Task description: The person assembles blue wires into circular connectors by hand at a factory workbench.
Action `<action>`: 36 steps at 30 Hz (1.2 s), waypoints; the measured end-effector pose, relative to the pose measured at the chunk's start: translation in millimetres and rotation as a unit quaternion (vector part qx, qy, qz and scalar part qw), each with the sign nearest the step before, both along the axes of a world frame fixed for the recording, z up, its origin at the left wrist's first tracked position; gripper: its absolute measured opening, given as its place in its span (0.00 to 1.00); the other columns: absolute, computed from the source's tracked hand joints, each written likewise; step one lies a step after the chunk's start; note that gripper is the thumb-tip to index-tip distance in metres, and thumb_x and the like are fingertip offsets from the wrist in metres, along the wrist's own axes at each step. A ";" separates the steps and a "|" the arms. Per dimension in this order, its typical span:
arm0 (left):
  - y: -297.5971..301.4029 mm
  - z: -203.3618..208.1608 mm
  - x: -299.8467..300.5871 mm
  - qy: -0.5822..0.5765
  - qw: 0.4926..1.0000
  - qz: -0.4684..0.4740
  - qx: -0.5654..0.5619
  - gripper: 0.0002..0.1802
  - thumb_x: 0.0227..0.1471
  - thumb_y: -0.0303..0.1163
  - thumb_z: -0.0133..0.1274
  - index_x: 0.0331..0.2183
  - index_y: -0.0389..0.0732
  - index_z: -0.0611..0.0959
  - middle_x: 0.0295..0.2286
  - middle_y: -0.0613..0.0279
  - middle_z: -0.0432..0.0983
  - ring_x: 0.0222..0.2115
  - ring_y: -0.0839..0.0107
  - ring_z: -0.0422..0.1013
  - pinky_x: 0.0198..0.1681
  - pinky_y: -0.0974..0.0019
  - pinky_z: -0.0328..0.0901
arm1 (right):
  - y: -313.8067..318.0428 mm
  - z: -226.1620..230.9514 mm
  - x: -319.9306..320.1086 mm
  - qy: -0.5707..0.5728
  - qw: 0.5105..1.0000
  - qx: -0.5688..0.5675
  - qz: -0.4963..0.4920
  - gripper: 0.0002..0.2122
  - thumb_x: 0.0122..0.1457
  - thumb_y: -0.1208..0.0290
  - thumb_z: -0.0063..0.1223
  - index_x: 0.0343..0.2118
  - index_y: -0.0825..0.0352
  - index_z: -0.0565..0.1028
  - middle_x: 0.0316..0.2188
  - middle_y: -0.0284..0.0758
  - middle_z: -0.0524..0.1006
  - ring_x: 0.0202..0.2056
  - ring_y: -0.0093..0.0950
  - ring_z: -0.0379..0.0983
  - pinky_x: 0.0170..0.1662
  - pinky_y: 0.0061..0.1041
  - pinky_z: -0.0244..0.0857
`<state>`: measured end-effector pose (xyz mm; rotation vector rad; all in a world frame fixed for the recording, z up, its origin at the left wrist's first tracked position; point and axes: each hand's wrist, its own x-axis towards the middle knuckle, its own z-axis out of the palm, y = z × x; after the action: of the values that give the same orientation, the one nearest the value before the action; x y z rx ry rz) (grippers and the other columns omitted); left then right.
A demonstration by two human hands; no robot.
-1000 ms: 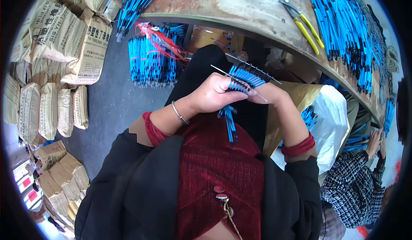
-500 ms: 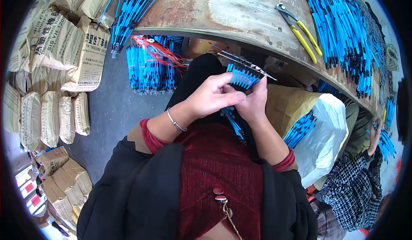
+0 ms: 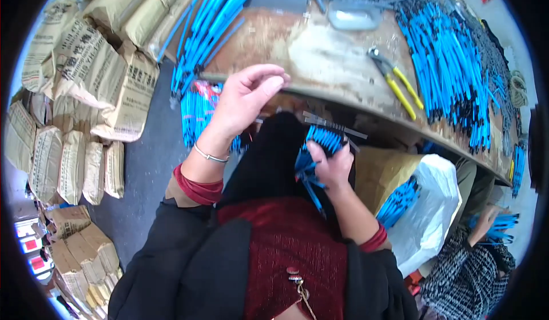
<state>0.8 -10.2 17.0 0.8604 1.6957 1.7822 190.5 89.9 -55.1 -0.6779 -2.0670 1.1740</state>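
Note:
My right hand (image 3: 334, 165) grips a bundle of thin blue tubes with black ends (image 3: 323, 140) above my lap. Its thumb presses across the near side of the row, and a few tubes hang down toward my body. Behind the row lie flat pale and dark strips (image 3: 357, 133); whether they are fixed to it I cannot tell. My left hand (image 3: 246, 100) is raised away from the bundle, by the front edge of the worktable (image 3: 251, 40). Its fingers are loosely bent with the thumb a little apart, and nothing shows in it.
Pliers with yellow handles (image 3: 400, 88) and a clear tray (image 3: 354, 18) lie on the table. Blue tubes are heaped at right (image 3: 449, 68) and at far left (image 3: 214, 25). A white sack (image 3: 437, 205) stands right of my legs. Paper sacks (image 3: 123, 91) are stacked left. Another person's hand (image 3: 485, 223) shows at right.
My left hand has let go of the bundle and moved up and left toward the table edge. The right hand keeps the bundle, slightly lower. The view has shifted, showing more of the table.

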 end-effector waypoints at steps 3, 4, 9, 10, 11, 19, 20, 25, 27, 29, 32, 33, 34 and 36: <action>31.4 36.7 -38.1 0.069 0.997 0.032 0.008 0.15 0.50 0.30 0.53 0.40 0.34 0.77 0.34 0.60 0.76 0.35 0.74 0.72 0.41 0.71 0.66 | -0.2 -1.1 0.3 -0.040 0.998 -0.030 0.024 0.17 0.45 0.69 0.63 0.34 0.72 0.69 0.21 0.39 0.76 0.22 0.31 0.76 0.26 0.26 0.69; 48.7 46.7 -54.2 0.112 0.992 0.052 -0.005 0.16 0.48 0.32 0.55 0.39 0.35 0.78 0.33 0.62 0.77 0.33 0.77 0.71 0.38 0.73 0.66 | 1.5 -1.5 1.1 -0.034 0.999 -0.029 0.018 0.17 0.45 0.69 0.63 0.34 0.72 0.69 0.21 0.39 0.76 0.22 0.31 0.76 0.26 0.26 0.69; 144.3 48.3 -141.8 0.353 0.927 0.072 -0.108 0.20 0.45 0.35 0.57 0.40 0.37 0.77 0.34 0.55 0.77 0.34 0.68 0.74 0.38 0.69 0.67 | 10.3 1.4 -9.6 0.051 0.994 0.060 0.074 0.16 0.45 0.73 0.64 0.33 0.73 0.69 0.21 0.40 0.76 0.21 0.32 0.76 0.24 0.25 0.69; 163.1 45.6 -151.7 0.425 0.891 0.059 -0.147 0.20 0.44 0.35 0.58 0.41 0.37 0.77 0.34 0.55 0.77 0.35 0.68 0.73 0.38 0.68 0.67 | 11.0 2.8 -12.3 0.057 0.994 0.050 0.084 0.16 0.45 0.74 0.64 0.33 0.73 0.69 0.22 0.40 0.76 0.21 0.32 0.76 0.24 0.25 0.69; 181.7 40.2 -158.9 0.429 0.889 0.057 -0.147 0.20 0.44 0.35 0.58 0.41 0.37 0.77 0.34 0.55 0.77 0.35 0.68 0.73 0.38 0.68 0.67 | 11.8 3.8 -15.5 0.062 0.993 0.040 0.094 0.15 0.45 0.74 0.63 0.33 0.72 0.69 0.22 0.40 0.76 0.21 0.32 0.76 0.24 0.25 0.69; 235.9 12.8 -171.5 0.602 0.761 0.114 -0.213 0.24 0.41 0.38 0.59 0.43 0.41 0.76 0.35 0.50 0.74 0.33 0.54 0.72 0.38 0.58 0.67 | 22.8 8.4 -22.0 0.064 0.994 -0.021 0.089 0.12 0.45 0.73 0.63 0.29 0.71 0.72 0.21 0.38 0.75 0.21 0.31 0.75 0.26 0.24 0.68; 228.7 17.0 -167.4 0.526 0.830 0.118 -0.143 0.24 0.43 0.37 0.58 0.44 0.40 0.76 0.36 0.50 0.74 0.34 0.54 0.72 0.37 0.59 0.67 | 23.5 7.8 -19.9 0.063 0.994 -0.022 0.090 0.12 0.45 0.73 0.63 0.29 0.71 0.72 0.21 0.38 0.75 0.21 0.31 0.75 0.26 0.24 0.68; 133.5 36.7 -89.6 -0.072 0.990 -0.055 0.103 0.21 0.51 0.27 0.50 0.48 0.35 0.70 0.47 0.49 0.67 0.42 0.58 0.70 0.43 0.64 0.68 | 22.8 6.1 -20.6 0.053 0.994 -0.004 0.100 0.16 0.47 0.74 0.61 0.35 0.73 0.67 0.18 0.38 0.75 0.19 0.29 0.75 0.22 0.23 0.68; 96.1 29.8 -59.2 -0.182 0.963 -0.097 0.171 0.21 0.52 0.25 0.48 0.49 0.34 0.69 0.49 0.47 0.64 0.43 0.57 0.69 0.45 0.63 0.68 | 17.9 7.4 -20.3 0.051 0.993 -0.021 0.101 0.15 0.48 0.74 0.61 0.35 0.74 0.67 0.18 0.38 0.75 0.19 0.28 0.75 0.22 0.23 0.68; 63.0 17.0 -37.5 -0.279 0.929 -0.111 0.215 0.21 0.52 0.23 0.47 0.50 0.36 0.68 0.48 0.46 0.64 0.44 0.55 0.69 0.47 0.61 0.67 | 12.2 8.1 -20.1 0.036 0.993 -0.057 0.099 0.16 0.48 0.72 0.60 0.36 0.73 0.67 0.18 0.38 0.75 0.20 0.31 0.76 0.23 0.25 0.68; 35.2 -5.9 -21.4 -0.336 0.900 -0.141 0.240 0.21 0.52 0.22 0.47 0.50 0.37 0.68 0.48 0.46 0.65 0.45 0.53 0.68 0.48 0.60 0.67 | 5.6 7.9 -18.4 0.016 0.996 -0.044 0.080 0.16 0.48 0.71 0.61 0.36 0.73 0.67 0.20 0.39 0.76 0.22 0.33 0.76 0.25 0.26 0.68; 28.7 -12.8 -16.2 -0.343 0.892 -0.169 0.240 0.21 0.52 0.22 0.47 0.50 0.37 0.69 0.48 0.46 0.65 0.45 0.53 0.68 0.47 0.60 0.67 | 3.4 8.2 -16.9 0.007 0.997 -0.035 0.067 0.16 0.48 0.71 0.61 0.36 0.72 0.68 0.20 0.40 0.76 0.23 0.35 0.76 0.26 0.27 0.68; 22.7 -18.5 -11.3 -0.349 0.884 -0.196 0.241 0.21 0.52 0.22 0.47 0.50 0.38 0.69 0.48 0.46 0.66 0.45 0.52 0.67 0.47 0.60 0.68 | 1.1 8.6 -15.2 0.002 0.997 -0.037 0.067 0.16 0.48 0.71 0.61 0.36 0.72 0.68 0.20 0.40 0.76 0.23 0.35 0.76 0.26 0.27 0.68; 18.6 -16.4 1.4 -0.350 0.891 -0.180 0.228 0.20 0.52 0.22 0.47 0.49 0.38 0.70 0.47 0.48 0.67 0.44 0.54 0.68 0.47 0.60 0.68 | -0.4 9.8 -13.7 -0.023 0.995 -0.080 0.048 0.15 0.48 0.72 0.60 0.36 0.70 0.69 0.24 0.38 0.77 0.26 0.29 0.75 0.32 0.25 0.68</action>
<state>2.2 8.4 0.6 0.5470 0.6244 1.9201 176.8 89.5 -45.4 -0.6911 -2.0784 1.4040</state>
